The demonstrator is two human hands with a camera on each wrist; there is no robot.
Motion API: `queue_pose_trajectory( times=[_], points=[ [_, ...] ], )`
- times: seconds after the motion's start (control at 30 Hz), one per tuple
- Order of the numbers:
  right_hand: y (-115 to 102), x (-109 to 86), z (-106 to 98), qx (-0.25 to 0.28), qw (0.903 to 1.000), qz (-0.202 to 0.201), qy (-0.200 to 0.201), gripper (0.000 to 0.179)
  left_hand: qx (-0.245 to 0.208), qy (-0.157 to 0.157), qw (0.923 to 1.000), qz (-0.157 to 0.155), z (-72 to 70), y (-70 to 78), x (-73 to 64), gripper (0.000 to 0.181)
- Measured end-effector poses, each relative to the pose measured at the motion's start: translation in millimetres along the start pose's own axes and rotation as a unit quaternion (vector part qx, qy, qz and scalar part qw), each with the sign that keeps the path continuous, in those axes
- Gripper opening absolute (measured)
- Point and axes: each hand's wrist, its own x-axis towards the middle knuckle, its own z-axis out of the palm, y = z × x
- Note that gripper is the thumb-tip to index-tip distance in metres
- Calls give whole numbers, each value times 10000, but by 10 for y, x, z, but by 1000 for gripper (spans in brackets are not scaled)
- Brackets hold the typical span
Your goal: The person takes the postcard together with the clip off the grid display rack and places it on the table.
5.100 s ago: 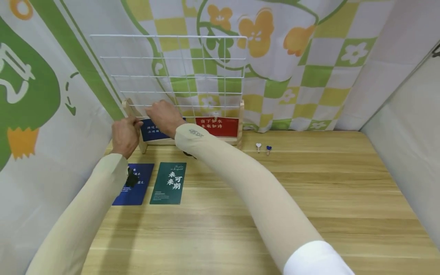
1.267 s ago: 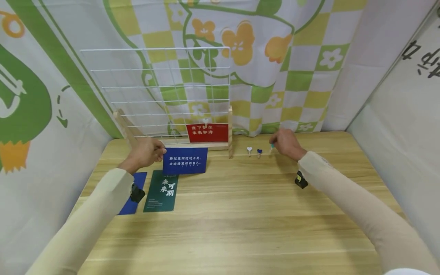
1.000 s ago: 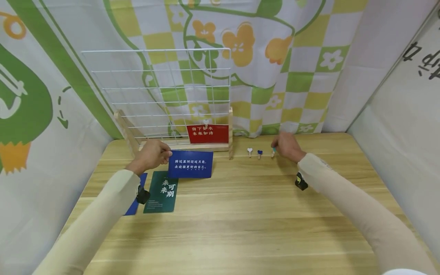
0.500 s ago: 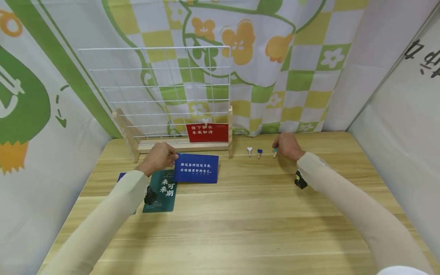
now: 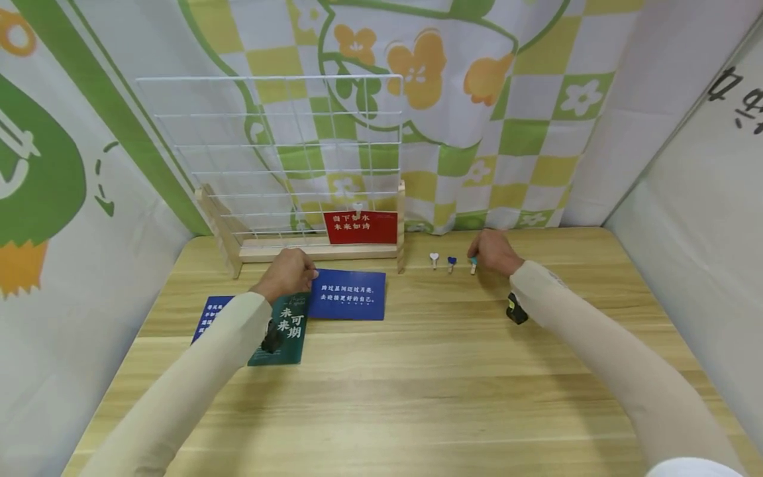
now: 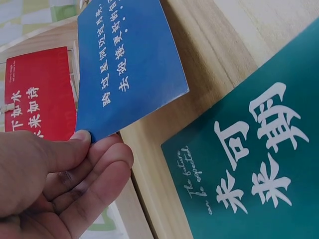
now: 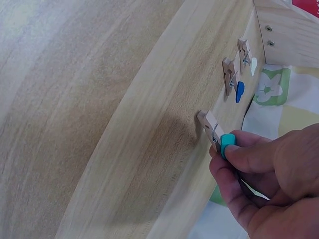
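Note:
My left hand [image 5: 290, 275] pinches a blue card [image 5: 348, 295] with white characters by its corner, thumb on top in the left wrist view. The card is held slightly tilted, next to a green card [image 5: 293, 331] lying on the table. My right hand [image 5: 496, 252] is at the back of the table. Between thumb and fingers it pinches the turquoise end of a small wooden clothespin [image 7: 208, 127], whose bare end is at or just above the tabletop. Two more clothespins lie beside it, one with a white heart [image 5: 434, 259] and one with a blue heart [image 5: 452, 262].
A white wire grid [image 5: 268, 142] stands in a wooden base [image 5: 352, 252] at the back left. A red card [image 5: 363, 228] hangs low on it from a white-topped clip. Another blue card [image 5: 205, 315] lies left, partly under my sleeve. Patterned cloth [image 5: 536, 146] walls the back.
Both hands were at the grid with the blue card. My left hand has brought it off, forward and right; my right hand went right and took hold of the turquoise clothespin.

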Motion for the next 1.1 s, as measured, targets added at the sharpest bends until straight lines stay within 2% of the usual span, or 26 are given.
queue_pose_trajectory(
  times=[0.23, 0.47, 0.6, 0.8, 1.1],
  points=[
    [-17, -1, 9, -42, 9999, 40, -110, 27, -30, -237, 9994, -241, 38, 40, 20, 15],
    [-9, 11, 39, 31, 9998, 123, -184, 25, 89, -311, 9985, -432, 93, 64, 51, 15],
    [-11, 21, 47, 26, 9996, 163, -241, 21, 193, -332, 9985, -386, 119, 69, 64, 17],
    [-34, 32, 55, 50, 9989, 311, -334, 18, 521, -349, 9977, -274, 155, 67, 87, 30],
    [-24, -6, 91, 118, 9996, 236, 41, 25, 489, -361, 9970, -472, 184, 76, 102, 35]
  ],
)
